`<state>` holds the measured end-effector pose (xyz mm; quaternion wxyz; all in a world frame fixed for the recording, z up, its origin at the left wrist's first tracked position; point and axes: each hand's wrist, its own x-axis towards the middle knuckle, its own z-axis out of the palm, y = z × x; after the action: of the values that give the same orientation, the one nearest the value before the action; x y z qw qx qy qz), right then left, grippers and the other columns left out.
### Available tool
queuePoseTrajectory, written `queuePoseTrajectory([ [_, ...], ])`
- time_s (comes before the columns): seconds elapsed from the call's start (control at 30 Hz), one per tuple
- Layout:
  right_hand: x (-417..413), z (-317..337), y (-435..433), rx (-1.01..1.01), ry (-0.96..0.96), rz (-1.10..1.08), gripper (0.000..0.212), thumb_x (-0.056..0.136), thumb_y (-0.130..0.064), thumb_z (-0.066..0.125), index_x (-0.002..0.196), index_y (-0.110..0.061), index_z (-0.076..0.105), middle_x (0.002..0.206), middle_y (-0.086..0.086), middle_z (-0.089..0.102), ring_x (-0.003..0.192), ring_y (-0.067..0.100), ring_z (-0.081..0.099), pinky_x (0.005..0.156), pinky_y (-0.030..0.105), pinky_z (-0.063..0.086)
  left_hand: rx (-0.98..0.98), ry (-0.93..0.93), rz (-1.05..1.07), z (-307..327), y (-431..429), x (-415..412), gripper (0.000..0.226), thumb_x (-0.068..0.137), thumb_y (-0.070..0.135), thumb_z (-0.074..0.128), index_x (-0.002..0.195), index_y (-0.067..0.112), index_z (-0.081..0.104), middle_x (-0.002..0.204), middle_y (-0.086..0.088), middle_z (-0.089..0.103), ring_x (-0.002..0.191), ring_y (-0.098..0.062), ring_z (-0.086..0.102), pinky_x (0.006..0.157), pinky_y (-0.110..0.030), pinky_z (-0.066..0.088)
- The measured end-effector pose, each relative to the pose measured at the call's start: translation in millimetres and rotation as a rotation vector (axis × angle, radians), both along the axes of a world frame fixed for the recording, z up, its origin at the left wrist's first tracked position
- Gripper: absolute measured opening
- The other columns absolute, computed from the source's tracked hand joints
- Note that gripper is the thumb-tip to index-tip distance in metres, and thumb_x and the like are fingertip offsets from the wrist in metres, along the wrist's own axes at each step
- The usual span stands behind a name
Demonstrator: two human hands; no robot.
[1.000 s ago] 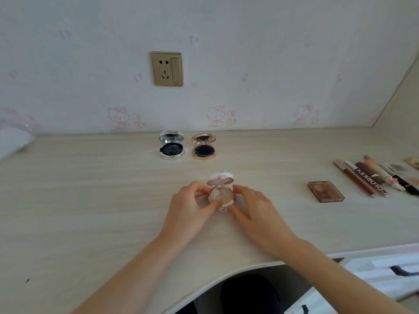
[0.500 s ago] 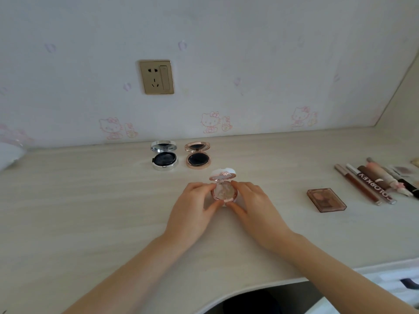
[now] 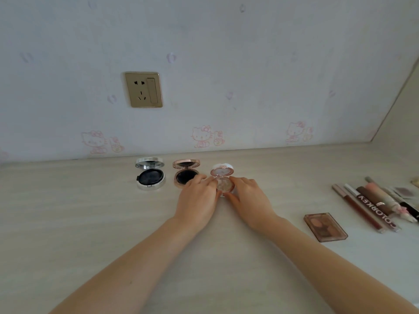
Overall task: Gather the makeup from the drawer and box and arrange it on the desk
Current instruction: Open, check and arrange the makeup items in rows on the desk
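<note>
Together, your left hand (image 3: 197,199) and right hand (image 3: 248,200) grip the open pink compact (image 3: 223,181) on the tabletop (image 3: 90,223), a rose-gold compact (image 3: 184,172) just left of the grip, a brown palette (image 3: 325,226) well right.

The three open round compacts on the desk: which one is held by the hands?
The pink compact at the right end of the row, between left hand and right hand. The silver compact and rose-gold compact have black insides.
</note>
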<state>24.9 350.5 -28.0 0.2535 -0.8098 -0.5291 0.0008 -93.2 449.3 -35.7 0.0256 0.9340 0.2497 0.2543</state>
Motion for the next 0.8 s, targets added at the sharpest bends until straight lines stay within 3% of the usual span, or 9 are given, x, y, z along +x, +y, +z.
queuePoseTrajectory([
  [0.1,7,1,10,0.0,0.013,0.004,0.034,0.097,-0.034,0.047,0.128,-0.02,0.053,0.122,0.002,0.059,0.114,0.024,0.048,0.09,0.033,0.041,0.099,0.09,0.03,-4,7,7,0.035,0.1,0.028,0.041,0.129,0.013,0.056,0.132,0.002,0.058,0.125,-0.021,0.044,0.101,-0.034,0.034],
  [0.27,15,1,23,0.01,0.013,0.01,0.033,0.096,-0.035,0.049,0.125,-0.021,0.055,0.119,0.002,0.06,0.111,0.023,0.05,0.088,0.033,0.043,0.208,0.114,0.094,2,13,16,0.013,0.079,0.017,0.072,0.09,0.012,0.073,0.094,0.0,0.073,0.094,-0.022,0.063,0.078,-0.031,0.05],
  [0.6,22,0,35,0.032,0.039,0.013,0.033,0.095,-0.031,0.051,0.124,-0.016,0.056,0.115,0.007,0.06,0.108,0.023,0.052,0.086,0.031,0.042,0.187,0.14,0.074,-4,30,31,0.029,0.099,0.018,0.041,0.12,0.01,0.059,0.12,-0.001,0.062,0.116,-0.022,0.048,0.093,-0.033,0.04],
  [0.8,24,0,36,0.05,0.079,0.027,0.031,0.095,-0.03,0.052,0.122,-0.015,0.057,0.112,0.007,0.063,0.104,0.023,0.056,0.082,0.031,0.044,0.198,0.125,0.094,1,26,28,0.019,0.089,0.012,0.058,0.104,0.005,0.067,0.102,-0.006,0.07,0.101,-0.026,0.06,0.081,-0.036,0.049],
])
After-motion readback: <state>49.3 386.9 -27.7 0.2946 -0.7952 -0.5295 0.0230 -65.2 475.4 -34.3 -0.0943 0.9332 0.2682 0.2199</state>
